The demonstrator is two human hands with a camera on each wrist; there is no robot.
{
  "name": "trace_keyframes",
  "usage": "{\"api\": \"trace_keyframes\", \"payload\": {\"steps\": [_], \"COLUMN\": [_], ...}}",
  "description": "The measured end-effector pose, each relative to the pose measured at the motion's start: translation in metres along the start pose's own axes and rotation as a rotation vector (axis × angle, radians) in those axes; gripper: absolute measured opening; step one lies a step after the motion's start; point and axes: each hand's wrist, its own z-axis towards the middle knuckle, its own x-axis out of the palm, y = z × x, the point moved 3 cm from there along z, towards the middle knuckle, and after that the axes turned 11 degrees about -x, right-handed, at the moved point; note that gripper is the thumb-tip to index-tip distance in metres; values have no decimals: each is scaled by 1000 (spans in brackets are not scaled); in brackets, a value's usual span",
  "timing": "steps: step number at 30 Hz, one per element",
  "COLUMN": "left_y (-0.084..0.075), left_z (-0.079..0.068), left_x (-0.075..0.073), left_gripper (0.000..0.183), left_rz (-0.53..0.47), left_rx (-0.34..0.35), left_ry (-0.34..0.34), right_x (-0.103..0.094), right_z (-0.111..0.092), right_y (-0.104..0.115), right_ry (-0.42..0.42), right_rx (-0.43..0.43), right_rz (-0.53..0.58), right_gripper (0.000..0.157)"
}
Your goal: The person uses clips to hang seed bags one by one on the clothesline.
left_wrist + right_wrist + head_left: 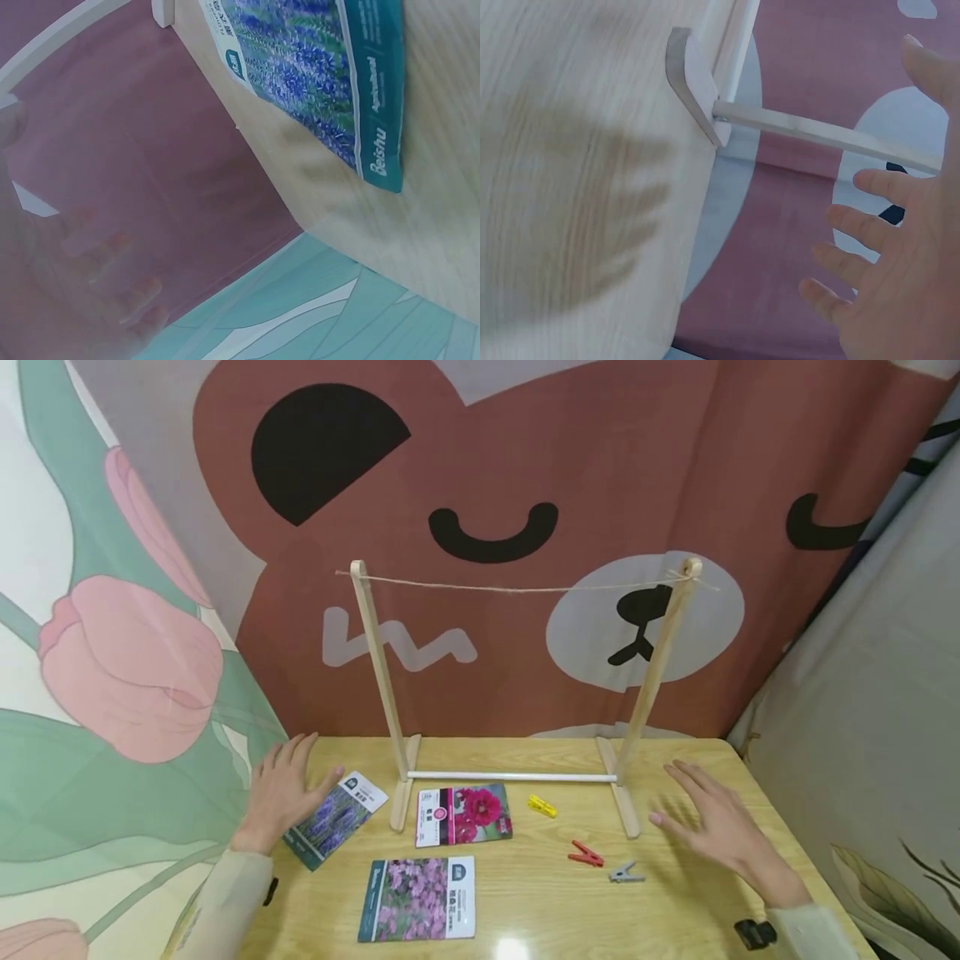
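The lavender packet (335,819) lies flat at the table's left edge, tilted, left of the rack's left foot. The left hand (281,792) rests beside it with fingers straight and spread, thumb at the packet's upper left corner; it grips nothing. In the left wrist view the packet (322,82) shows its teal border and blue flower print, and the fingers (112,262) appear blurred and extended.

The right hand (720,831) hovers over the table's right side, just right of the rack's right foot, fingers apart and straight, holding nothing. The right wrist view shows the open palm (900,292) casting a spread shadow on the wood.

The rack (517,693) stands mid-table: two upright posts, a white crossbar, a string (525,587) tied across the tops.

In front of it lie a red-flower packet (463,814), a pink-flower packet (417,899), and three pegs well apart from both hands: yellow (542,807), red (586,855), grey (626,873).

The table (675,927) is light wood; a bear-print cloth (600,460) hangs behind.
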Motion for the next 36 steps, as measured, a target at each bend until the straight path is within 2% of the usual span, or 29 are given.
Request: {"api": "trace_keyframes", "payload": {"steps": [8, 15, 22, 28, 36], "left_y": [1, 6, 10, 11, 11], "left_z": [2, 0, -6, -11, -11], "left_x": [8, 15, 21, 28, 34], "left_gripper": [88, 87, 86, 83, 82], "left_rz": [-12, -42, -49, -35, -46], "left_rx": [-19, -18, -46, -67, -68], "left_ry": [28, 34, 74, 97, 113], "right_x": [14, 23, 32, 38, 44], "right_z": [-7, -9, -13, -16, -18], "right_y": [4, 9, 14, 18, 23], "right_ry": [34, -4, 36, 75, 86], "right_rx": [22, -4, 27, 67, 60], "right_rz": [93, 104, 159, 199, 223], "right_gripper": [85, 80, 77, 81, 79]}}
